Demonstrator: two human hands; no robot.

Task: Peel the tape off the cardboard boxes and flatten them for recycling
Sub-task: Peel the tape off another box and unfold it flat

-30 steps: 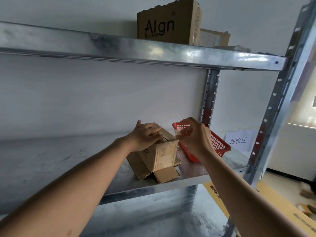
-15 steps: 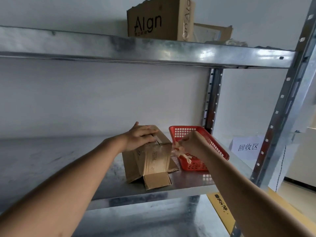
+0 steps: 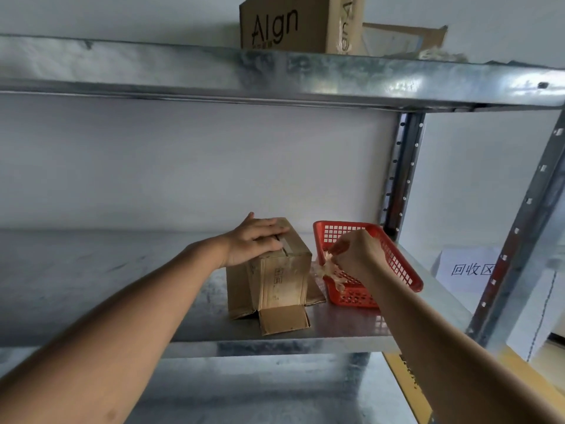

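Left hand: your left hand (image 3: pixel 255 240) is lying flat on top of the cardboard box (image 3: pixel 275 270), fingers straight and pressing down.
Right hand: your right hand (image 3: pixel 357 250) is pinching a crumpled strip of tape (image 3: pixel 330 272) at 3 o'clock of the box.
Box: it is standing on the metal shelf (image 3: pixel 91 286), bottom flaps splayed toward 6 o'clock.
Basket: the red basket (image 3: pixel 397 270) is sitting just beside the box, under the tape.

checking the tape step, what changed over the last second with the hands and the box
The right hand carried the peeled tape from above the box's edge rightward and down over the red basket, still pinching it. The left hand stayed pressed flat on top of the small cardboard box, which kept its place on the shelf, bottom flaps splayed open.
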